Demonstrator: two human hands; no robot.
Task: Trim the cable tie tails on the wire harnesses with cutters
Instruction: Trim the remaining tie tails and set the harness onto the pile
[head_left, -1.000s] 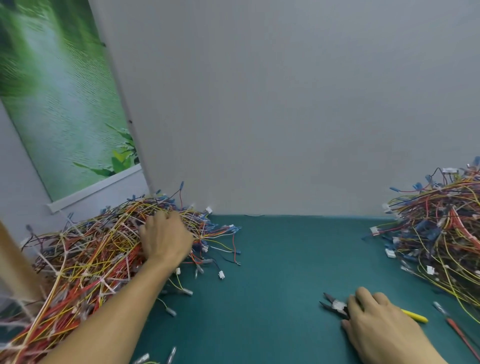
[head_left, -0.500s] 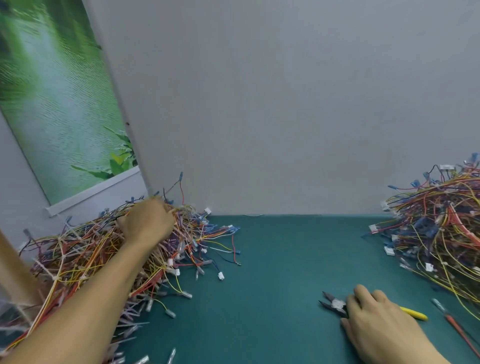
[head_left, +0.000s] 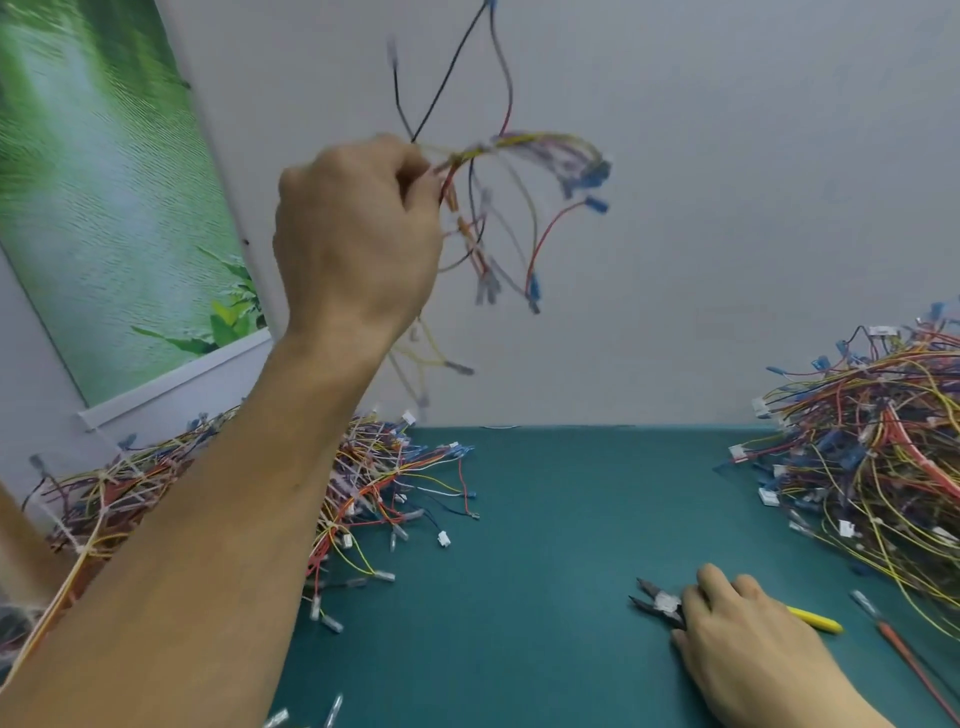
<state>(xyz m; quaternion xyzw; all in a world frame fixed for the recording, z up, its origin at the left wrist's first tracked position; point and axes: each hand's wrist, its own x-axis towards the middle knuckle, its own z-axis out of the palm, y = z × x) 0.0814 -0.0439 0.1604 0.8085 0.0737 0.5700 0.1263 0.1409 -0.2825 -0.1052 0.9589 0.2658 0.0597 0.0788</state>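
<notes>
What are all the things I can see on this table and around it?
wire harness: one, many-coloured, up in the air before the wall
left pile: one, many-coloured harnesses, table's left side
right pile: one, many-coloured harnesses, table's right side
cutters: one, yellow handle, on the table, front right
thin tool: one, red, right of the cutters
table: one, teal
poster: one, green, far left
wall: one, grey, behind
left hand: grips the wire harness
right hand: fingers curled over the cutters
</notes>
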